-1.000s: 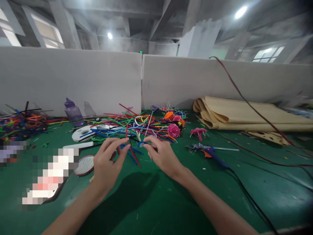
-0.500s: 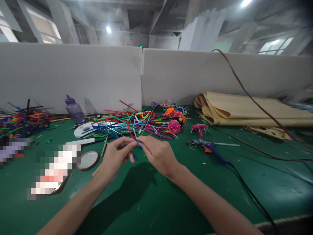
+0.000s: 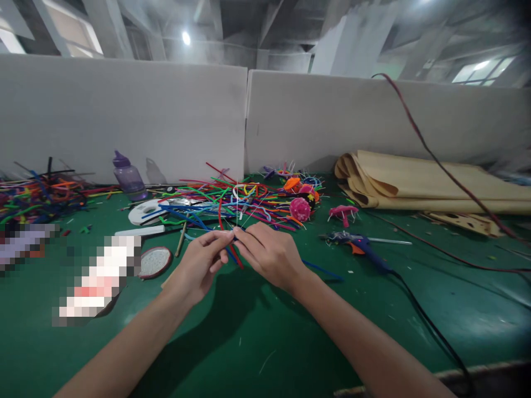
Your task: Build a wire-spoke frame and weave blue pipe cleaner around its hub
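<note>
My left hand [image 3: 202, 261] and my right hand [image 3: 269, 253] meet fingertip to fingertip above the green table [image 3: 265, 326]. Both pinch a small blue pipe cleaner piece [image 3: 234, 240] from which thin white strands rise. A blue pipe cleaner tail [image 3: 321, 270] trails out to the right of my right hand. Just beyond my fingers lies a heap of coloured pipe cleaners [image 3: 224, 204], with a red one [image 3: 226, 235] running under my hands.
A blue glue gun [image 3: 359, 246] with a black cord lies to the right. Pink and orange pompom figures [image 3: 301, 207], a purple bottle [image 3: 128, 177], a white tape reel [image 3: 143, 211], a round pad [image 3: 154, 261], rolled tan paper [image 3: 415, 185] and white partition boards [image 3: 166, 116] stand behind.
My hands were apart a second ago, the left open beside the blue piece. They have closed together and now both pinch it; the view has tilted slightly.
</note>
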Demonstrator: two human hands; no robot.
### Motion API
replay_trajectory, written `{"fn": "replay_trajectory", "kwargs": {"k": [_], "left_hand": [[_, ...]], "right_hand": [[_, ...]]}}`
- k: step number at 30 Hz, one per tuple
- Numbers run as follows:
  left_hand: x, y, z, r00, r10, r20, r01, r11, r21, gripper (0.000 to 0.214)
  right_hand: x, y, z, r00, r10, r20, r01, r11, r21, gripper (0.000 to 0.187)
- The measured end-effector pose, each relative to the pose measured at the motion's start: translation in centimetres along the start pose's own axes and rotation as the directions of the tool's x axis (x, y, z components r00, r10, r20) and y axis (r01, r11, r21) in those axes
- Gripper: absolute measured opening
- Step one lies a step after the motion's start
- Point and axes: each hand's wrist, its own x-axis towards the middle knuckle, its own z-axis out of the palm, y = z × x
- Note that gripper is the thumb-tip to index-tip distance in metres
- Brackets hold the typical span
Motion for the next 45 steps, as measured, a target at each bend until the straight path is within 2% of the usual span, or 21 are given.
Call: {"fn": "replay_trajectory", "kwargs": {"k": [6, 9, 18, 24, 30, 37, 45], "left_hand": [[0.2, 0.0, -0.1, 0.998, -0.055, 0.024, 0.055, 0.998, 0.027, 0.019], [0.3, 0.0, -0.3, 0.997, -0.072, 0.020, 0.071, 0.996, 0.048, 0.020], [0.5, 0.1, -0.4, 0.982, -0.180, 0.047, 0.180, 0.984, 0.003, 0.011], [0.7, -0.2, -0.6, 0.985, -0.171, 0.032, 0.171, 0.985, -0.015, 0.009], [0.6, 0.0, -0.5, 0.979, -0.191, 0.069, 0.193, 0.981, -0.027, 0.009], [0.3, -0.2, -0.7, 0.972, -0.179, 0.152, 0.188, 0.981, -0.045, 0.016], [0.6, -0.1, -0.8, 0.972, -0.181, 0.148, 0.190, 0.981, -0.049, 0.016]], "right_hand": [[-0.2, 0.8, 0.1, 0.991, -0.133, -0.010, 0.133, 0.990, -0.037, 0.025], [-0.2, 1.1, 0.1, 0.988, -0.152, 0.018, 0.153, 0.988, -0.027, 0.026], [-0.6, 1.4, 0.3, 0.979, -0.203, -0.015, 0.203, 0.979, 0.000, 0.024], [-0.5, 1.6, 0.0, 0.981, -0.181, 0.070, 0.176, 0.982, 0.073, 0.027], [-0.5, 1.1, 0.0, 0.987, -0.152, 0.046, 0.151, 0.988, 0.032, 0.026], [-0.5, 1.0, 0.0, 0.991, -0.109, 0.077, 0.104, 0.992, 0.068, 0.027], [-0.5, 0.7, 0.2, 0.992, -0.096, 0.076, 0.091, 0.993, 0.069, 0.025]]}}
